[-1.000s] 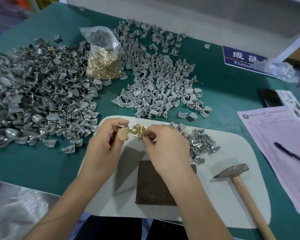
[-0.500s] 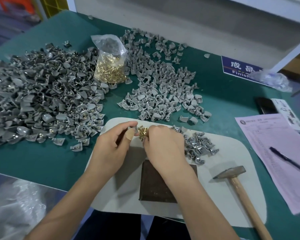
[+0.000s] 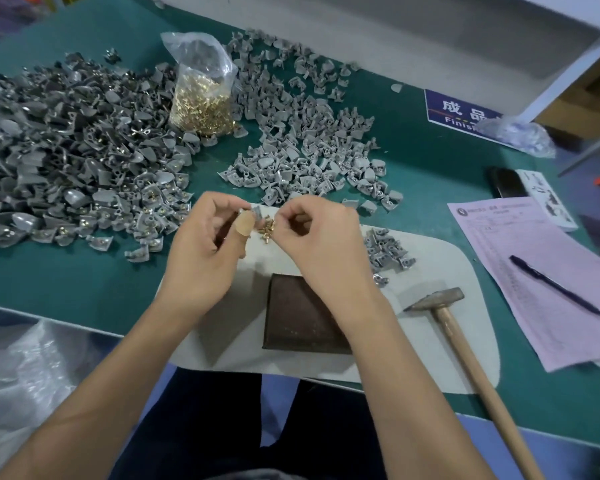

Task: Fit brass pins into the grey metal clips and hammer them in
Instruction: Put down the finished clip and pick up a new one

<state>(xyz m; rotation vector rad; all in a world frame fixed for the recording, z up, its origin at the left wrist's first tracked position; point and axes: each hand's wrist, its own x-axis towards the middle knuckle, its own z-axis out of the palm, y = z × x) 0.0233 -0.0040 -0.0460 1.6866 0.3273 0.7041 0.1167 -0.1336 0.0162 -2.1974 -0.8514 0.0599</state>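
Now your left hand [image 3: 201, 258] pinches one grey clip [image 3: 256, 214] between the thumb and the fingertips, and the thumb has a plaster on it. Only a small corner of this clip shows; the rest is hidden behind the thumb. Your right hand [image 3: 321, 244] is just beside it, with fingers curled, and a small bunch of brass pins [image 3: 267, 228] hangs at its fingertips. I cannot tell if one pin is already going into the clip, because the parts are too small and a little blurred.

Both hands are raised above the white mat [image 3: 440, 271] on the green desk [image 3: 430, 174]. Under your wrists lies a dark metal block [image 3: 302, 323], partly covered by the right forearm. A few clips [image 3: 387, 249] lie on the mat, near the right hand. The hammer [image 3: 465, 344] rests on the mat at the right, and its handle is cut off by the lower edge.

Far left is a large heap of clips [image 3: 66, 161], cut off by the left edge; some seem to have brass in them. A second heap [image 3: 302, 140] lies at the middle. Between them stands a plastic bag of pins [image 3: 203, 98]. At the right, a pen [image 3: 556, 285] lies on a pink paper [image 3: 534, 258].
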